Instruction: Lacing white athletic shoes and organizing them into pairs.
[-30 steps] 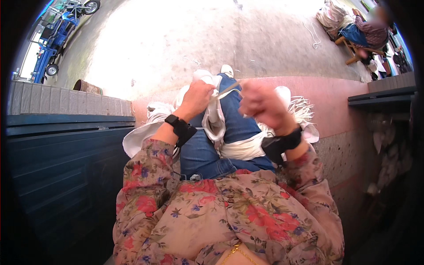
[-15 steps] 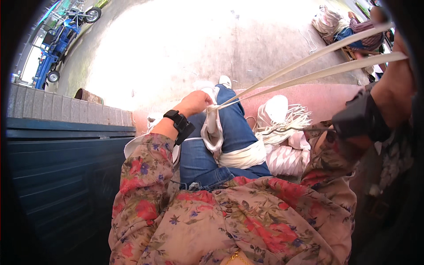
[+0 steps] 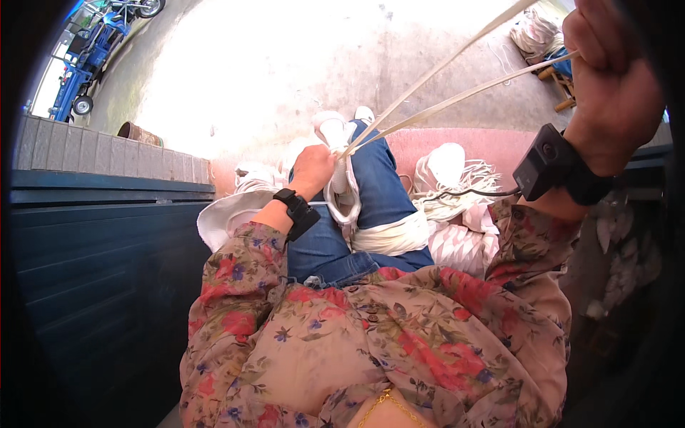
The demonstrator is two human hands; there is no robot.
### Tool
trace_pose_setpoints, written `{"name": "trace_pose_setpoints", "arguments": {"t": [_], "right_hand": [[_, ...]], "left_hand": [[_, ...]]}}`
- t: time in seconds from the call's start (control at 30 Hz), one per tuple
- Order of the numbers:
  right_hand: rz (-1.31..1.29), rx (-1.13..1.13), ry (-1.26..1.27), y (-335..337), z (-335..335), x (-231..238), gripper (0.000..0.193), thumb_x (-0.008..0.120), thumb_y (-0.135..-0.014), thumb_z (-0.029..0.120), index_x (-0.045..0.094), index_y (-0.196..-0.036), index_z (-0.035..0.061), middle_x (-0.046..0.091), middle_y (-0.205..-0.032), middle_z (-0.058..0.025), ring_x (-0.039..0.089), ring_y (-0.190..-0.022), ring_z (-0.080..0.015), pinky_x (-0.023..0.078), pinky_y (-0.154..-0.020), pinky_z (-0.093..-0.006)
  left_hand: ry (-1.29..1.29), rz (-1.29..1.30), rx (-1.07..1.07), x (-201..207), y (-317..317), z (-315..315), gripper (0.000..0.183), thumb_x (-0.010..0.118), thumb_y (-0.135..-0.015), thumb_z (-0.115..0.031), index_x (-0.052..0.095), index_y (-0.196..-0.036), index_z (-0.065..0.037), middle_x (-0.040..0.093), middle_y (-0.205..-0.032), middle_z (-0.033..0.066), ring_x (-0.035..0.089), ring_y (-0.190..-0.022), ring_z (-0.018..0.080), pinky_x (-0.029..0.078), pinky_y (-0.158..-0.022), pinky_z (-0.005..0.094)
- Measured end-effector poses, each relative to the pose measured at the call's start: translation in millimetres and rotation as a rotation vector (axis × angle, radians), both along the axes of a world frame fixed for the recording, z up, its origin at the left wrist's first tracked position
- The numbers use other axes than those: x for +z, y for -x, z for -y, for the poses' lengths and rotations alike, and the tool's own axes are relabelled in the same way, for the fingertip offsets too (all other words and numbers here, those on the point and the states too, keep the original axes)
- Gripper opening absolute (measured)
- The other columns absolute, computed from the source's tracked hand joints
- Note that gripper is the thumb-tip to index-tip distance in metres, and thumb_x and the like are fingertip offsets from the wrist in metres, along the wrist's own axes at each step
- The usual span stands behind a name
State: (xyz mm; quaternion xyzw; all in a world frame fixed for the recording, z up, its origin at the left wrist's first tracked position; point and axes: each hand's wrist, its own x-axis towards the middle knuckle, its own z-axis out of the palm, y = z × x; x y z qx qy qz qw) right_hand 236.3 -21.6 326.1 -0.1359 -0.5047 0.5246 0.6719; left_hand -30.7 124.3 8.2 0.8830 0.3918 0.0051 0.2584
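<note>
On my lap, between my thighs, lies a white shoe with its opening toward me. My left hand is closed at the shoe's upper, where the laces come out; its fingertips are partly hidden. Two flat white strands of shoelace run taut from there up to the right. High at the right edge, my right hand is closed in a fist around them. A bundle of white laces lies across my right thigh.
Right of my leg sit a heap of loose white laces and a pink-and-white striped bundle. Another white shoe is by my left forearm. A dark blue panel stands at left; blue three-wheeled vehicles are farther off.
My right hand has moved up and to the left, so the lace strands rise more steeply. My left hand stays at the shoe.
</note>
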Motion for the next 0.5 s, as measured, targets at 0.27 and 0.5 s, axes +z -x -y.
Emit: {"name": "trace_pose_setpoints", "arguments": {"t": [0.27,0.5], "right_hand": [[-0.004,-0.279,0.099,55,-12,-23,0.020,0.030,-0.095,0.022,0.043,-0.096,0.0058,0.024,-0.054,0.0045,0.026,-0.044,-0.0066,0.028,-0.040,-0.0198],[-0.094,-0.466,0.269,64,-18,-14,0.020,0.031,-0.095,0.021,0.042,-0.089,0.0055,0.025,-0.055,0.0046,0.024,-0.047,-0.0070,0.023,-0.043,-0.0221]], "left_hand": [[-0.088,0.065,-0.058,1,-7,-12,0.022,0.048,-0.078,-0.018,0.057,-0.071,0.001,0.057,-0.073,0.0241,0.056,-0.072,0.0385,0.045,-0.066,0.0440],[0.879,0.207,0.100,37,-15,-33,0.022,0.054,-0.081,-0.028,0.058,-0.074,-0.008,0.049,-0.070,-0.0037,0.039,-0.062,0.0070,0.031,-0.054,0.0223]]}}
